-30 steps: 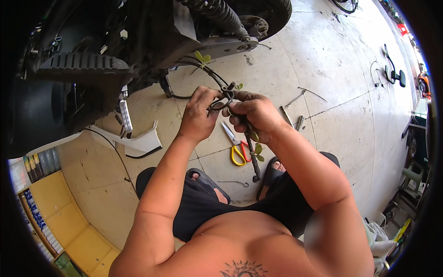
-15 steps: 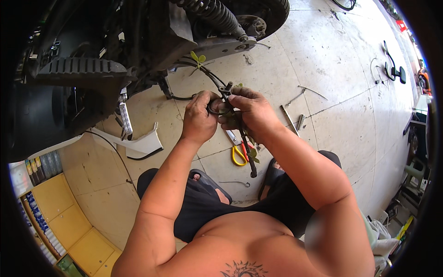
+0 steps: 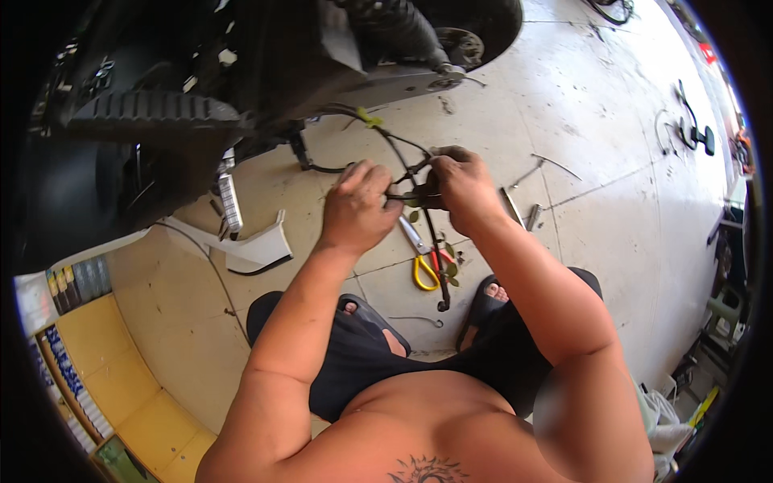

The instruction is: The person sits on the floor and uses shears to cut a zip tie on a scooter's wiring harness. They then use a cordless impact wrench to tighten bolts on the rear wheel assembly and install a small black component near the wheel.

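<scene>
Left hand (image 3: 360, 211) and right hand (image 3: 467, 189) stand farther apart than half a second ago; then they nearly met, now a gap shows, with a dark strand spanning it.

Nearest: dark shorts (image 3: 342, 374), knees spread. Feet in dark sandals (image 3: 481, 306) on the tiles (image 3: 314, 282). Thin hooked wire (image 3: 419, 318) lies between the feet.

Cable (image 3: 436, 241) runs down past the hands, its bent tip above the floor, near the right foot. Green leaves (image 3: 451, 266) sit beside its lower length.

Left hand: fingers curled well in, thumb side on one end of the strand. Right hand: fingers bent, thumb and forefinger closed about the strand's other end, beside the crossing cables. Exact contact blurred; cannot tell which piece each fingertip presses.

Scissors (image 3: 414, 234), yellow and red grips, on the floor just left of the cable. Right of the right hand: two metal tools (image 3: 514, 208) side by side, thin rod (image 3: 557, 167) beyond. White panel (image 3: 259, 248) on the floor at left.

Farther: scooter (image 3: 161, 117) fills the upper left; cables reach from its underside, a leaf (image 3: 369, 118) on them. Wheel (image 3: 501, 32) at the top. Black part (image 3: 697, 138) far right.
</scene>
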Tool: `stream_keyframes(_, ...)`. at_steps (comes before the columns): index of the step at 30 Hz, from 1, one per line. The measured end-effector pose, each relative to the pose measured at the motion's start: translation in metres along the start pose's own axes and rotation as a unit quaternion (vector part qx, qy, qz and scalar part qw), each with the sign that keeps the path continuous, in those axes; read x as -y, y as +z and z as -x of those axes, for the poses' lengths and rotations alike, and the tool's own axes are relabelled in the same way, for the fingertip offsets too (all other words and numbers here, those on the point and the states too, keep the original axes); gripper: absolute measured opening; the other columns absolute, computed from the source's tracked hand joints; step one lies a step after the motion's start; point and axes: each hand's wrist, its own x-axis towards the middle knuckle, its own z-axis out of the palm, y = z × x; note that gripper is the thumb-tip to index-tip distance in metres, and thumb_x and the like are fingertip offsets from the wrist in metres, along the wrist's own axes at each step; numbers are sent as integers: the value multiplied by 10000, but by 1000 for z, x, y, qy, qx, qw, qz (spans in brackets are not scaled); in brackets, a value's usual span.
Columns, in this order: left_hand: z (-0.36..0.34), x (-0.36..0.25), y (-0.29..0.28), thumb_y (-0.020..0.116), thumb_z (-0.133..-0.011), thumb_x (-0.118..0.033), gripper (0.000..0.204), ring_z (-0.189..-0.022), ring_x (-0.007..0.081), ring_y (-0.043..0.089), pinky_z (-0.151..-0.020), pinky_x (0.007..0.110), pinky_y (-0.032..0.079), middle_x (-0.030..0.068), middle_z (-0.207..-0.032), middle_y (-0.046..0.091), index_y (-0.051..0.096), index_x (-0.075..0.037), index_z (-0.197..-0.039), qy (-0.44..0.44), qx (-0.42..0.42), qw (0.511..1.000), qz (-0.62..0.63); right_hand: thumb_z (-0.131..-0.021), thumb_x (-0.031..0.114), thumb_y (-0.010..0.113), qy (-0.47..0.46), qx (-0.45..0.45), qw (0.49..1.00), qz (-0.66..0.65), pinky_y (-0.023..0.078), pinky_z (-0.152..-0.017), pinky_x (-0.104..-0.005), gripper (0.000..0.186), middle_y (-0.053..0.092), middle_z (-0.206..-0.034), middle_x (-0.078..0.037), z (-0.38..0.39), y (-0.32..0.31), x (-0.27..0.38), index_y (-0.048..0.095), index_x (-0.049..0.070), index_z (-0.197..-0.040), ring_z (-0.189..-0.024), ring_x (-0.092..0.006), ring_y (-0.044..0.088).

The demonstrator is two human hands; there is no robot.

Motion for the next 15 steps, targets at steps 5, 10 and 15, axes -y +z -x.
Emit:
stream_keyframes(5, 2, 0, 0, 631, -676, -20, 239, -762, 317, 603, -666, 406, 502, 116, -827, 591, 612, -71, -909, 1, -40, 999, 21, -871, 36, 551, -39, 22, 997, -71, 552, -627, -312, 305, 601, -857, -111, 23, 15, 4, 508, -69, -1154, -672, -180, 612)
stream_keyframes(10, 0, -2, -5, 639, -649, 1, 343, -785, 313, 619, -666, 403, 517, 105, -831, 613, 646, -79, -983, -35, -1, 999, -34, -876, 123, 625, -335, 70, 903, 259, 503, -719, -316, 290, 636, -910, -72, 30, 6, -7, 554, 15, -1136, -836, -170, 609)
stream_keyframes(15, 1, -1, 2, 642, -635, -3, 361, -748, 297, 614, -671, 389, 515, 93, -823, 620, 677, -69, -988, -37, -42, 998, -2, -859, 116, 613, -7, 128, 979, -156, 509, -724, -336, 427, 499, -1105, -17, 41, 7, -21, 455, 95, -1255, -946, -134, 528)
